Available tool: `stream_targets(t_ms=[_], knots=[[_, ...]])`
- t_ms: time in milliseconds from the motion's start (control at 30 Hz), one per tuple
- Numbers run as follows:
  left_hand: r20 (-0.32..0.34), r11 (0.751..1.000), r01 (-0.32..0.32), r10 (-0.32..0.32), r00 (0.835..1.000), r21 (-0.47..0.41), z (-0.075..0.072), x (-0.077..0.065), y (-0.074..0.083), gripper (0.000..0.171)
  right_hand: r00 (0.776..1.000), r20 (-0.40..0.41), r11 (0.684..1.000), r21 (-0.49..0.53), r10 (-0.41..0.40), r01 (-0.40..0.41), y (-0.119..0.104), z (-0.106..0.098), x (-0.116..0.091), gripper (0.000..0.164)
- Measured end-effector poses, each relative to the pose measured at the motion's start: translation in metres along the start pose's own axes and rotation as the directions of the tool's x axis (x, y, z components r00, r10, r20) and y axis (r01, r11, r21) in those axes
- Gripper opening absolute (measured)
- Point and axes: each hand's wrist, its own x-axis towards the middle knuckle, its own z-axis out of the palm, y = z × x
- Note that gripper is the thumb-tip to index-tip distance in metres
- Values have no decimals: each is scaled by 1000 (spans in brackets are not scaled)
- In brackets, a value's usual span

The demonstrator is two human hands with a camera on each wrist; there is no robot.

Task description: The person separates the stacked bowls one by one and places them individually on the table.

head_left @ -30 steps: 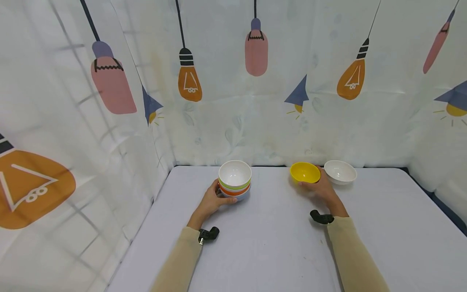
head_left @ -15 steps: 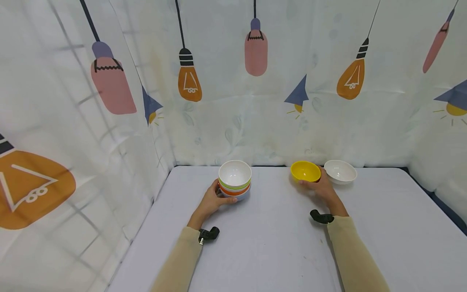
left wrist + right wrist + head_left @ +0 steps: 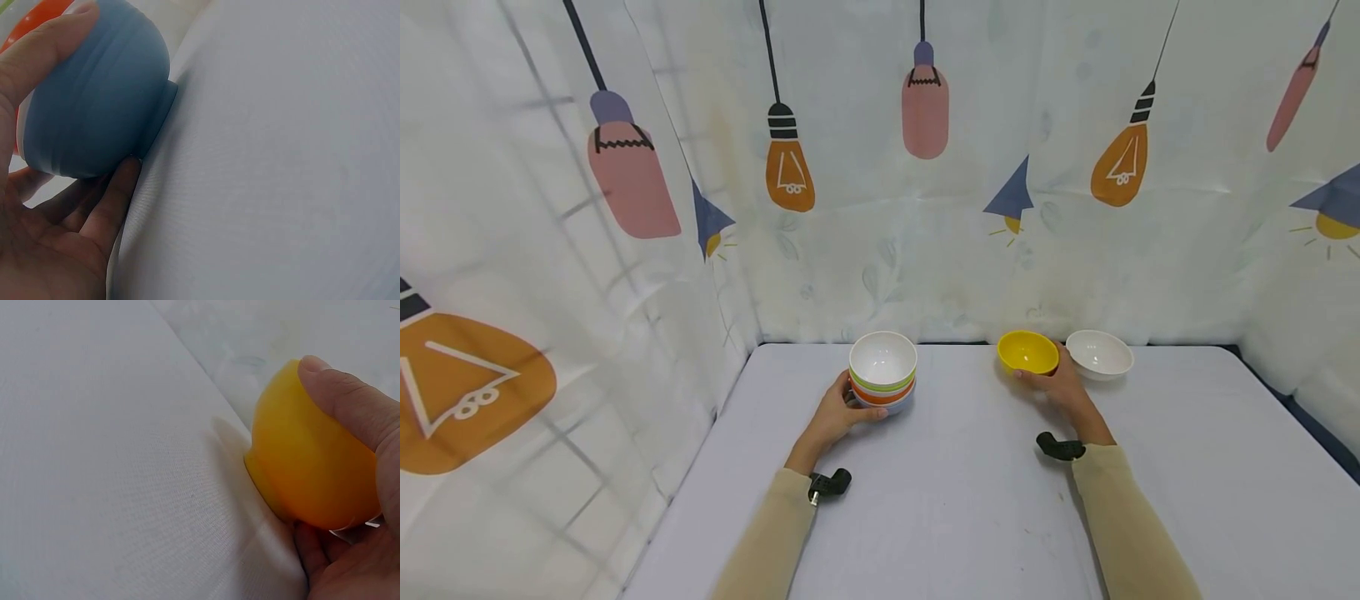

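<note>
My left hand (image 3: 833, 414) grips a stack of bowls on the left part of the table. On top sits a white bowl (image 3: 883, 360) with a green band below its rim; under it an orange bowl (image 3: 883, 397) shows, and at the bottom a blue bowl (image 3: 103, 94). The thumb lies along the blue bowl's side in the left wrist view, the fingers around its underside. My right hand (image 3: 1063, 386) holds a yellow bowl (image 3: 1027, 352) by its right side, thumb near the rim (image 3: 312, 364). In the right wrist view its foot is right at the tablecloth.
A white bowl (image 3: 1100, 354) stands just right of the yellow one, close to my right hand. The white-covered table (image 3: 955, 500) ends at a back edge near the bowls. Behind it hangs a white curtain (image 3: 880, 250) printed with lamps, continuing along the left side.
Both hands and all the bowls stay where they were; only the head view has shifted very slightly.
</note>
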Motion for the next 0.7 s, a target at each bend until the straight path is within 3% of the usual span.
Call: stream_targets(t_ms=[700], knots=[[11,1000,4,-4,1000,-10,-1,-1,1,100,1000,-2,1000,2,11,-11,4,-1,0,117]])
